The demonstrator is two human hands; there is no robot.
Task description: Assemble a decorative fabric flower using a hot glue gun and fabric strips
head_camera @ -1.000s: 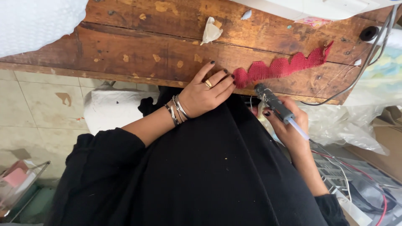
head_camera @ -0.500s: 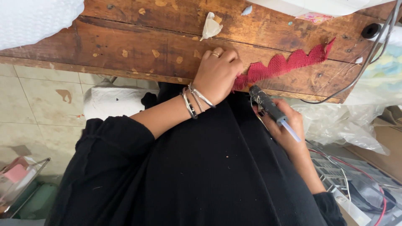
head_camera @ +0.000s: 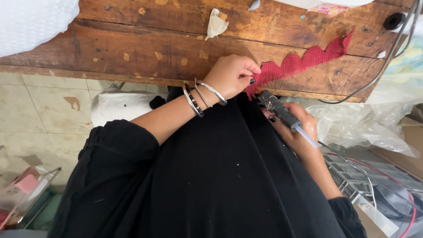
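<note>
The worn wooden bench (head_camera: 145,57) is scratched and spotted, above a pale tiled floor (head_camera: 39,110). The left hand (head_camera: 231,75) pinches the red scalloped fabric strip (head_camera: 304,61) at the bench edge. The right hand (head_camera: 299,130) has its grip closed around a glue gun (head_camera: 280,110).
</note>
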